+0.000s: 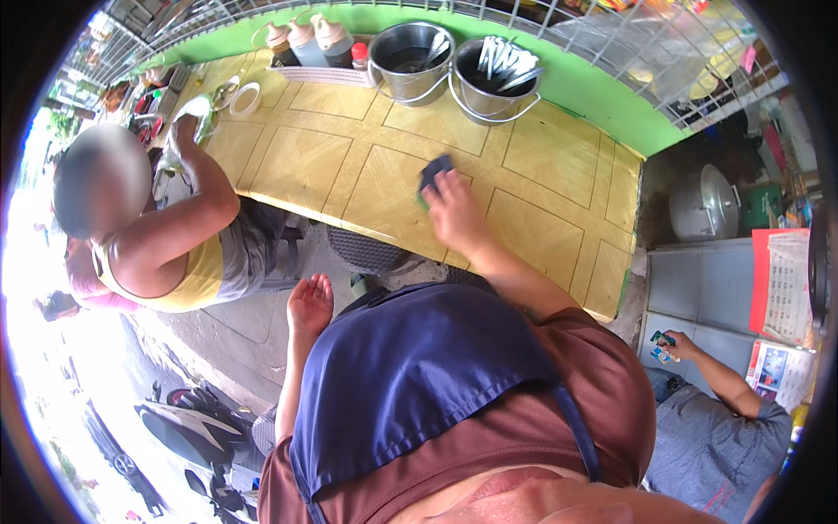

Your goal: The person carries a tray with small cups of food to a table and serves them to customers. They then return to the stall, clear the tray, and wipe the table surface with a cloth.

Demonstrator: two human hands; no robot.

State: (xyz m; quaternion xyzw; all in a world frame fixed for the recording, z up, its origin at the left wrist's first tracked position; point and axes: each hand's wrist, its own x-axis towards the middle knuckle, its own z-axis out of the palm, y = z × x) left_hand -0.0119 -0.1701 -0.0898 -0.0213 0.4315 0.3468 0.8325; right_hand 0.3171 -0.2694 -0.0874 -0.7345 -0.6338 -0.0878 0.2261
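My right hand (452, 209) presses a dark cleaning pad (435, 175) onto the yellow patterned tabletop (301, 160). A bit of green shows along the pad's lower edge, and the fingers lie over part of it. Away from the table, my left hand (311, 304) hangs beside my dark blue apron (425, 380), palm up and holding nothing. Beyond the pad, two metal pails (411, 78) stand at the table's far edge, the right one full of spoons or forks (501, 59).
A seated person (190, 262) eats at the table's left end near a small white bowl (245, 99). Lidded sauce bottles (308, 42) sit in a pale basket (327, 76). At right, another person (713, 426) holds small packets. A black stool (366, 250) is under the near edge.
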